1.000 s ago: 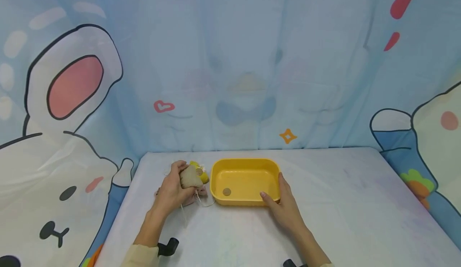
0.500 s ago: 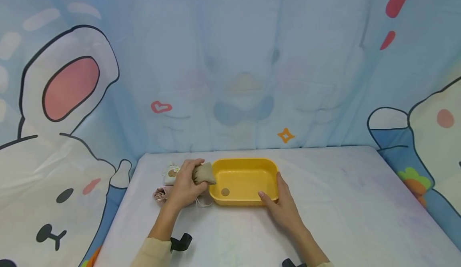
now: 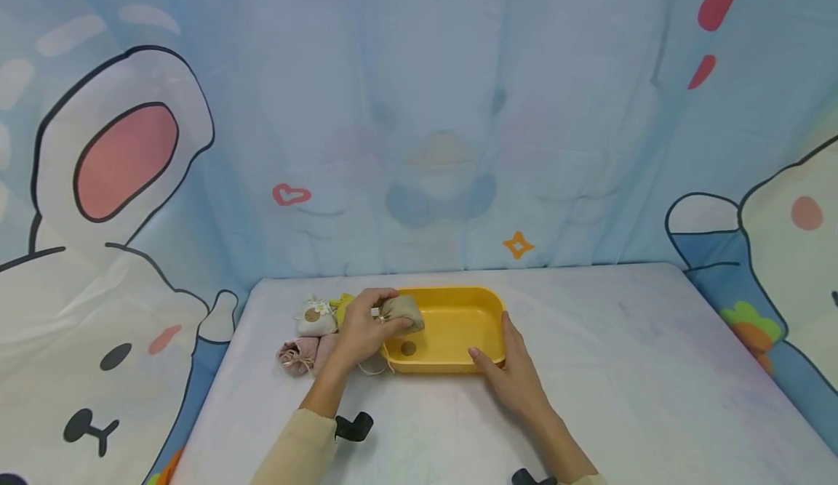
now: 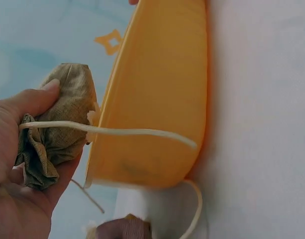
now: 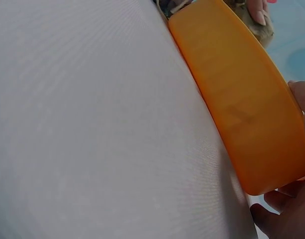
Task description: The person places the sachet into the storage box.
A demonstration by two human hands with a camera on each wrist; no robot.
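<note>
My left hand (image 3: 358, 331) holds a small tan drawstring pouch (image 3: 404, 312) over the left part of a yellow plastic tray (image 3: 458, 368). In the left wrist view, thumb and fingers are around the pouch (image 4: 72, 99), its gathered neck toward the palm. A pale cord (image 4: 127, 131) trails from it across the tray's outer wall. My right hand (image 3: 520, 376) grips the tray's right front corner, thumb over the rim and fingers on the outside. Inside the tray, a round brown spot (image 3: 409, 348) shows near the front left.
Left of the tray lie several more pouches: a white pouch (image 3: 316, 319) with daisies, a yellow pouch (image 3: 341, 306) partly hidden, and a pink pouch (image 3: 297, 356). Beside the tray's front left corner, a loose cord (image 3: 372, 373) lies on the white tabletop (image 3: 628, 383). A printed curtain (image 3: 589, 107) hangs behind.
My left hand has carried the tan pouch rightward, from above the other pouches to over the tray, uncovering the white and pink pouches. My right hand has stayed on the tray.
</note>
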